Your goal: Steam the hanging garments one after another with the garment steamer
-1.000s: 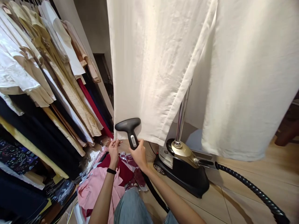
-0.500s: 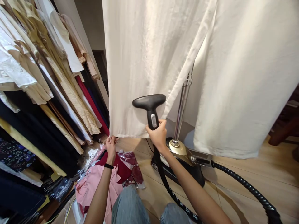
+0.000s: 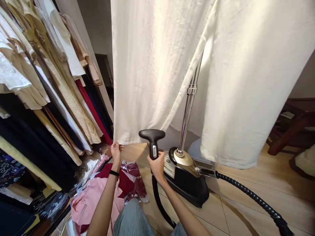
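Observation:
My right hand [image 3: 157, 165] is wrapped round the handle of a black garment steamer head [image 3: 152, 135], which lies against the bottom edge of a hanging cream cloth [image 3: 142, 75]. At the cloth's lower left corner, my left hand [image 3: 116, 152] pinches the hem. The cloth has a long slanting slit, and its right panel [image 3: 236, 91] hangs loose. Behind the slit rises the steamer's metal pole [image 3: 188, 108], fixed to a gold and black base [image 3: 188, 178] on the floor. A black hose [image 3: 159, 205] runs down from the steamer head.
Clothes [image 3: 54, 75] hang close together on the left. A pink garment [image 3: 94, 200] and plastic-wrapped dark red clothes [image 3: 135, 178] lie on the floor below my left hand. A ribbed hose [image 3: 251, 191] curves across the floor at right, near dark wooden furniture [image 3: 283, 127].
My right hand has brought the steamer head down and slightly left, from partway up the cloth to its bottom edge. My left hand still holds the corner.

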A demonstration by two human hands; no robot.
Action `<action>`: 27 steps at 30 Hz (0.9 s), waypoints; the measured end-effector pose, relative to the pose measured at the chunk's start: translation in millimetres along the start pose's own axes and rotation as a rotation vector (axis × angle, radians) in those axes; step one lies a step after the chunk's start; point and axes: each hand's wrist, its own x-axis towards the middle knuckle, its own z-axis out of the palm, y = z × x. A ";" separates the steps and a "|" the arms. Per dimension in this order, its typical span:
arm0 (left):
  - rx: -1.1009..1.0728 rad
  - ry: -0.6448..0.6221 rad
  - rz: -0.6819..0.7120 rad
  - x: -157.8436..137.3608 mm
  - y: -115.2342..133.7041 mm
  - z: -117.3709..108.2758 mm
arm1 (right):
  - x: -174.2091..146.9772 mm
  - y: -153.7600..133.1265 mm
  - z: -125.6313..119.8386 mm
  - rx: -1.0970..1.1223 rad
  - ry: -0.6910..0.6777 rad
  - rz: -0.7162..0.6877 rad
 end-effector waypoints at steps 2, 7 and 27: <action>0.014 -0.015 0.015 2.6 -0.4 -2.7 | -4.2 3.5 6.6 -0.012 -0.018 0.003; 0.062 -0.042 0.038 7.4 -1.6 -9.6 | 11.3 -22.4 6.7 0.022 0.011 -0.097; -0.099 -0.083 -0.030 3.6 27.2 -5.0 | -10.7 -18.4 15.7 0.099 0.041 -0.031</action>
